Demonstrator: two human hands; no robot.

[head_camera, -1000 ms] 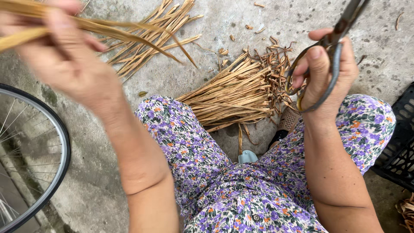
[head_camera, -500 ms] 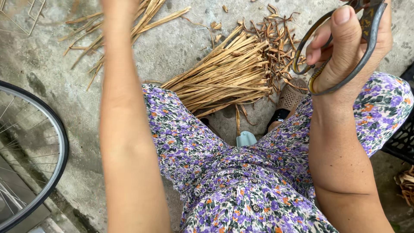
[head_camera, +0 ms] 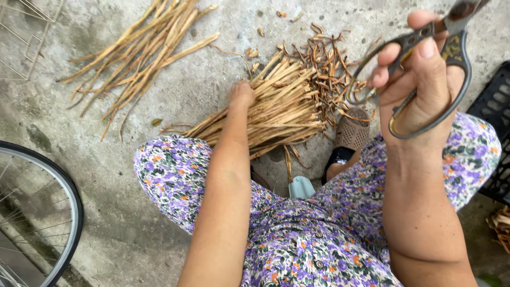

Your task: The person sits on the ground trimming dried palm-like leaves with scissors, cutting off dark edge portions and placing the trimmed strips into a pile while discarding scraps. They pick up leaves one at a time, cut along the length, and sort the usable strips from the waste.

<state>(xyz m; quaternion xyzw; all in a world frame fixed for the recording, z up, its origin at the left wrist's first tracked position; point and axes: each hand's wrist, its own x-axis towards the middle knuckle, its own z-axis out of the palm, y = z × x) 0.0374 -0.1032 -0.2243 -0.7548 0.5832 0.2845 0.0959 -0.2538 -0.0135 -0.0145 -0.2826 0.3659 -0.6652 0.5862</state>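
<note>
Left hand point(head_camera: 241, 95) grasps the stick bundle point(head_camera: 276, 106) at twelve o'clock; right hand point(head_camera: 419, 85) grips scissors point(head_camera: 425, 69) at two o'clock

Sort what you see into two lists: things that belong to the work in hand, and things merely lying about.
In the work:
left hand on the near bundle of dry stalks
right hand holding scissors
far pile of stalks
curled trimmings

Lying about:
bicycle wheel
black crate
wire rack

tan dry stalks point(head_camera: 276, 103), purple-floral trousers point(head_camera: 175, 175) — grey scissors point(head_camera: 425, 79)
</note>
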